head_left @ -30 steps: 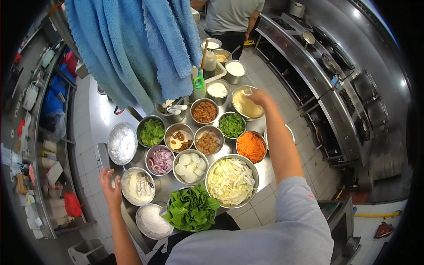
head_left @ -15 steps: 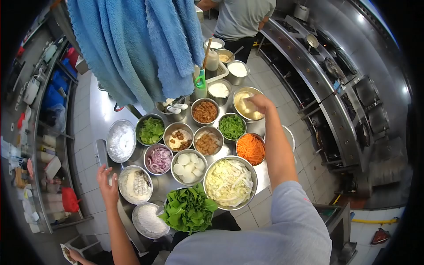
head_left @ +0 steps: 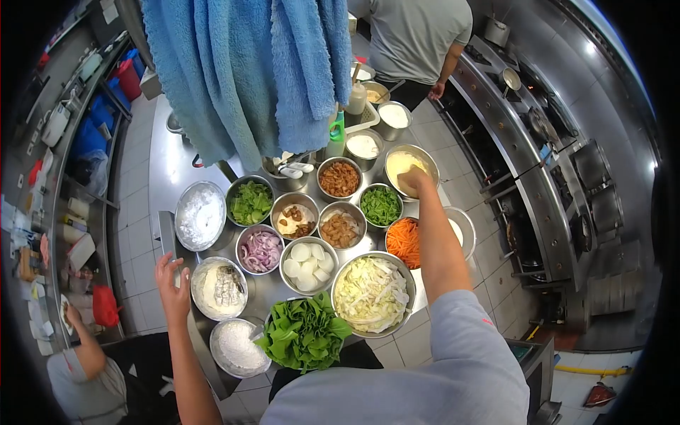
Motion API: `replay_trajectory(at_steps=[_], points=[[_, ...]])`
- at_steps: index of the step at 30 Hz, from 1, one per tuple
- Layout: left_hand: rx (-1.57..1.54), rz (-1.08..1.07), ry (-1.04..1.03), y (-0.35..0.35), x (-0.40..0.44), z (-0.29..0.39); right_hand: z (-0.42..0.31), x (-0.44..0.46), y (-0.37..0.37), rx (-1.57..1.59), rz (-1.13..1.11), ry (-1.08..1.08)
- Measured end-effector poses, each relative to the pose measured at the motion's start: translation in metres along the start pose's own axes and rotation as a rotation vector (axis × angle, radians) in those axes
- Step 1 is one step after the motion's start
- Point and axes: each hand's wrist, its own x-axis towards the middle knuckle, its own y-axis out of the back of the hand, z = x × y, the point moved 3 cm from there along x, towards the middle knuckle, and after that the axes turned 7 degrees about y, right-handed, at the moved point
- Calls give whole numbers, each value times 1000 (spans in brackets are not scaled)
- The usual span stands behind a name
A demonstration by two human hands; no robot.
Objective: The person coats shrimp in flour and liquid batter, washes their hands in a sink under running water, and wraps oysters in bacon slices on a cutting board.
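Observation:
My right hand [head_left: 413, 180] reaches down into a round metal bowl of yellow batter-like liquid [head_left: 402, 160] at the table's far right. Its fingertips are hidden in the bowl, so what they hold, if anything, does not show. Beside the left edge of the table, my left hand [head_left: 173, 285] is raised with its fingers apart and nothing in them. It is nearest to a metal bowl of pale flour [head_left: 212, 301] in which a dark-and-white coated piece [head_left: 230, 285] lies. Another bowl of white powder [head_left: 200, 216] sits above it, and one more flour bowl [head_left: 239, 347] below.
Bowls of shredded cabbage [head_left: 374, 294], carrot strips [head_left: 403, 243], white round slices [head_left: 307, 267], red onion [head_left: 260, 252] and leafy greens [head_left: 304, 334] crowd the metal table. A blue towel [head_left: 241, 78] hangs ahead. Co-workers stand ahead [head_left: 414, 39] and at lower left [head_left: 85, 382]; stoves [head_left: 517, 149] line the right.
My right hand has gone lower into the yellow bowl. My left hand stays raised and open. The view has shifted slightly, and more of the co-worker at lower left shows.

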Motion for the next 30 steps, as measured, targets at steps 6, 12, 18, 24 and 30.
replay_trajectory(at_steps=[6, 12, 18, 24, 30], points=[[-30, -7, 5, 0, 0, -2, -21, -48, 51, 475, 38, 76], [-24, -3, -25, -1, 1, -7, -20, -49, 61, -16, 197, 103], [21, 23, -38, 0, -1, 0, 15, 7, -18, 109, 56, -36], [29, 14, -22, 1, 0, -1, -36, -72, 74, 428, 231, 132], [10, 20, -32, 2, -1, 3, -59, -44, 75, -255, 115, 454]])
